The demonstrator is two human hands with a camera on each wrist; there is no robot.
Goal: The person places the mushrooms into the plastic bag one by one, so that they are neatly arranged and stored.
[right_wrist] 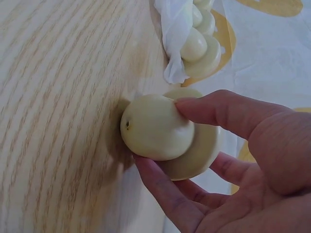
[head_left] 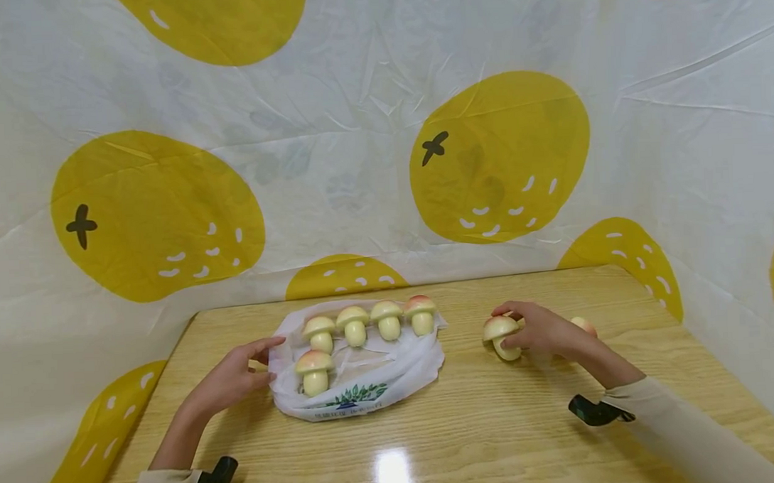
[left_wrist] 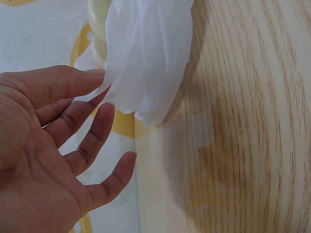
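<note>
A white plastic bag [head_left: 398, 369] with green leaf print lies spread on the table, several toy mushrooms [head_left: 315, 372] standing on it, pale with some reddish caps. At its left edge, my left hand [head_left: 228, 378] holds the thin plastic between thumb and fingers; the ring and little fingers stay free in the left wrist view. To the right of the bag, my right hand [head_left: 544, 328] grips another toy mushroom [right_wrist: 158, 128], thumb on one side of the stem and fingers on the other. The stem's end, with a small dark hole, faces the right wrist camera.
One more toy mushroom [head_left: 584, 325] shows its reddish cap behind my right wrist, mostly hidden. The wooden table [head_left: 496, 422] meets a white curtain [head_left: 346, 165] with yellow fruit print at the back and sides. Dark wrist mounts [head_left: 217, 476] sit at both sleeves.
</note>
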